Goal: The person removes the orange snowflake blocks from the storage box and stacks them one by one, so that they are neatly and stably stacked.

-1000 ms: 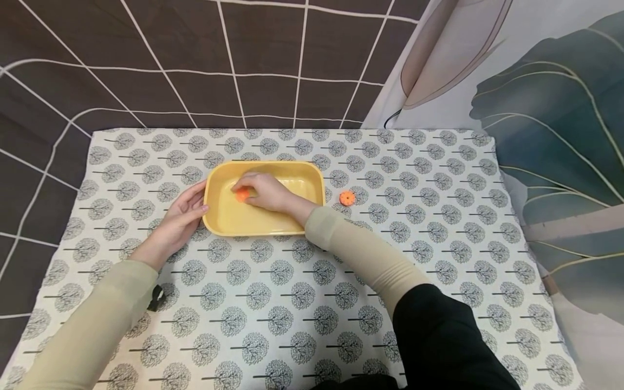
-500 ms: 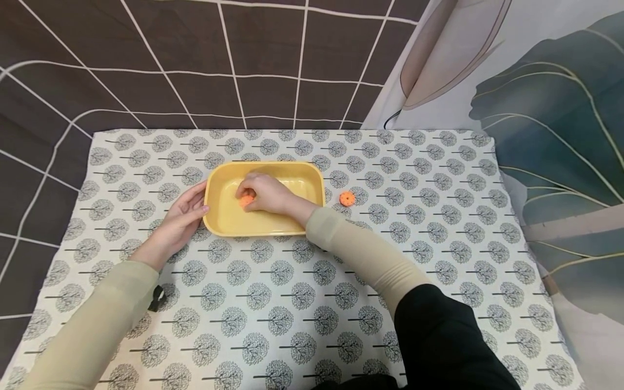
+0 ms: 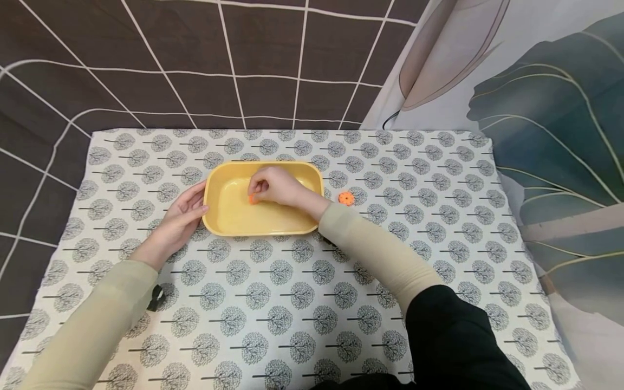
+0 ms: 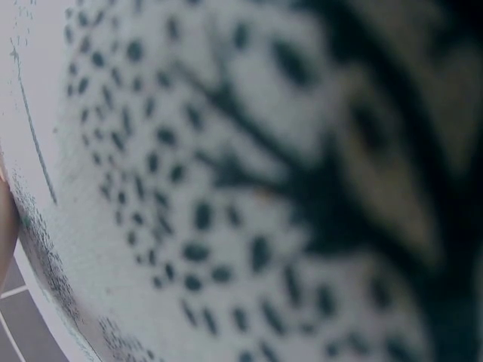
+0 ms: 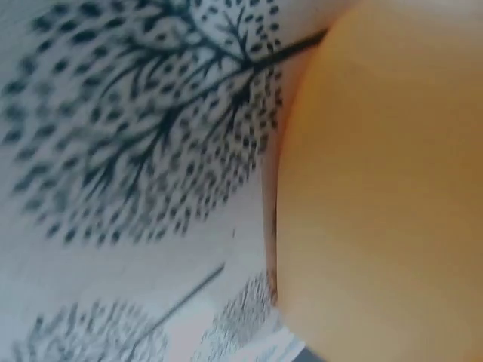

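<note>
A yellow rectangular basin [image 3: 234,225] with rounded corners stands on the table in the head view. At its left end my left hand [image 3: 177,222] holds the wall, thumb at the rim and fingers along the outside. Inside the basin, my right hand [image 3: 275,187] pinches a small orange piece [image 3: 252,199] between thumb and fingers, which hide most of it. To the right of the basin lies a round, lobed orange piece [image 3: 346,198] with a dark centre. The right wrist view shows the basin's outer wall [image 5: 385,196] up close.
A white cloth [image 3: 292,292] printed with grey trees covers the table. Dark fabric [image 3: 263,49] with white grid lines hangs behind it, and a leaf-patterned curtain [image 3: 551,108] at the right. A black device [image 3: 156,299] shows beside the left wrist.
The right hand has moved slightly right within the basin with the orange piece, which shows less than before. The left hand, the basin and the other orange piece stay put.
</note>
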`<state>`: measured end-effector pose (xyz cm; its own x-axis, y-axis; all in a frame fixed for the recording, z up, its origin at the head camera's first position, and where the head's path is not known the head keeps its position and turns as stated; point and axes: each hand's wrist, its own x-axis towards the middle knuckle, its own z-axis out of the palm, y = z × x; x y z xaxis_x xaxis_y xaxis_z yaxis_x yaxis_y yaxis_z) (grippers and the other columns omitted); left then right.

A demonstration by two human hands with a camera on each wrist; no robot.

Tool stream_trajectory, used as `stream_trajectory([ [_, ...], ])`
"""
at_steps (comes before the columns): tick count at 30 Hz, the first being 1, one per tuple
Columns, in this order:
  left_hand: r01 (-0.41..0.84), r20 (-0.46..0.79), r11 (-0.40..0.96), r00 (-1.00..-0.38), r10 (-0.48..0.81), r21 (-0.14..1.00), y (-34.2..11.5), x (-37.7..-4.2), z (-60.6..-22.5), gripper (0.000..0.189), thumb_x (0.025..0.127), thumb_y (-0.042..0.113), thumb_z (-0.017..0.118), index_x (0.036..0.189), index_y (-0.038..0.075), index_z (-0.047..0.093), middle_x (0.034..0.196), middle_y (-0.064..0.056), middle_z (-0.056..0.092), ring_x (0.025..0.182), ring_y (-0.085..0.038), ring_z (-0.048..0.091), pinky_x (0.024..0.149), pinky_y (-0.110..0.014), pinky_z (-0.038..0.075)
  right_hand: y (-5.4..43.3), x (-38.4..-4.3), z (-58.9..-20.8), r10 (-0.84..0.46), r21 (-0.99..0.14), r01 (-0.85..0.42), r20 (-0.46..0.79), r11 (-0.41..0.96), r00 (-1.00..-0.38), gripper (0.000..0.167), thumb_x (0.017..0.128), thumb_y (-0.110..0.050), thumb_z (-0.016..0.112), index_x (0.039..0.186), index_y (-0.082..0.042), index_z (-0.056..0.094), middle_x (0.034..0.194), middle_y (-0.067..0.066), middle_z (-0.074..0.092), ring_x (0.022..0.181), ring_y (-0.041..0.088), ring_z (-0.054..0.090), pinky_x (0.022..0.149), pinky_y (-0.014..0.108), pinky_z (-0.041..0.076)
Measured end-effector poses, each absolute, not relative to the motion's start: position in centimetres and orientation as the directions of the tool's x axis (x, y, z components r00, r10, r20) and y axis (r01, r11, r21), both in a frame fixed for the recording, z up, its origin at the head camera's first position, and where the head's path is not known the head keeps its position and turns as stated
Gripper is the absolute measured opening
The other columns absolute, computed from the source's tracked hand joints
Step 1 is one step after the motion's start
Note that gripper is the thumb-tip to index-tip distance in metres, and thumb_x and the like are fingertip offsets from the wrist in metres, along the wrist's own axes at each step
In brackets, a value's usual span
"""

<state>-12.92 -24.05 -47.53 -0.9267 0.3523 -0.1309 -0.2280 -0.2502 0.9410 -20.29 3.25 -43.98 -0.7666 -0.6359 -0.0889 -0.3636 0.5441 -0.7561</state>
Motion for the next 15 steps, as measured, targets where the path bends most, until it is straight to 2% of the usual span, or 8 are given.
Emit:
stream_trajectory([
  [6,-0.230,-0.134,-0.246,-0.925,0.354,0.942,-24.2,-13.0,-47.5,0.064,0.103,-0.008,0.054,0.163,0.010,0.037,0.178,-0.013,0.017,0.137,0.008,0.052,0.127,-0.017,0.035,5.7,-20.4,-42.6,-0.584,-0.825,-0.266,-0.094,0.499,-0.806,0.007,0.091,-0.006,0.082,0.097,-0.005,0.079,0.093,0.006,0.073,0.087,0.013,0.060,0.078,0.016,0.052],
  [15,-0.227,-0.137,-0.224,-0.924,0.357,0.948,-24.3,-13.1,-47.8,0.064,0.104,-0.006,0.054,0.163,0.013,0.038,0.178,-0.011,0.017,0.139,0.008,0.051,0.127,-0.016,0.035,9.7,-20.0,-41.0,-0.517,-0.831,-0.234,-0.073,0.504,-0.853,0.011,0.093,-0.001,0.078,0.104,-0.001,0.079,0.102,0.014,0.078,0.090,0.017,0.066,0.084,0.020,0.058],
])
